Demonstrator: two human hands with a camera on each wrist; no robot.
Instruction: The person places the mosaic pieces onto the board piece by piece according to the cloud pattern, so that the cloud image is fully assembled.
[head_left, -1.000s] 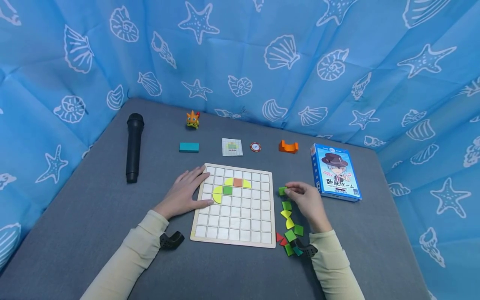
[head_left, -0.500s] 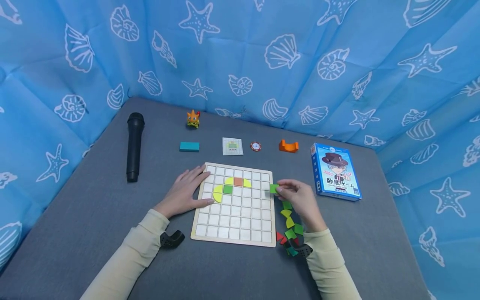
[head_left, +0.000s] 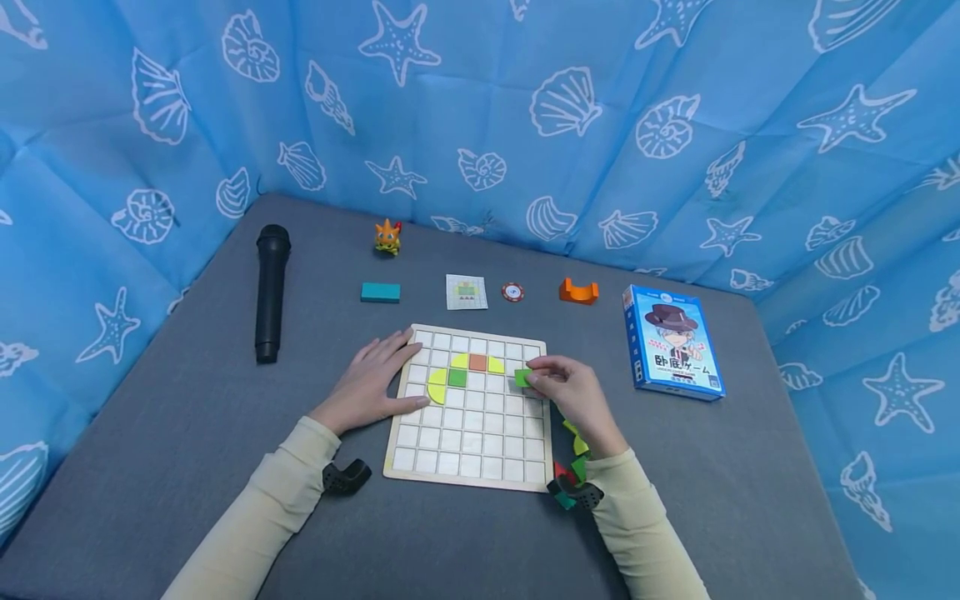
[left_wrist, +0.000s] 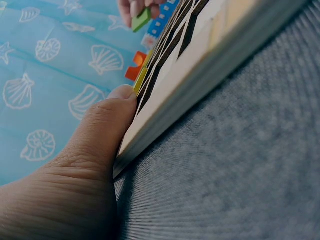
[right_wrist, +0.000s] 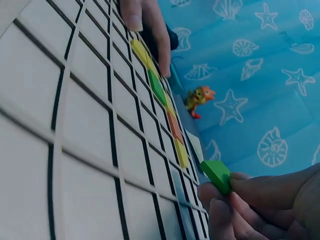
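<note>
Green tile [head_left: 522,377] in right hand [head_left: 573,397]

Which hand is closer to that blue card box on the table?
The right hand: it is over the board's right edge, beside the blue card box. The left hand rests at the board's far left edge.

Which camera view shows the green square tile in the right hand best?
The right wrist view: the green tile is close, pinched by the right hand above the board. The head view shows it small; the left wrist view shows only a distant sliver.
</note>
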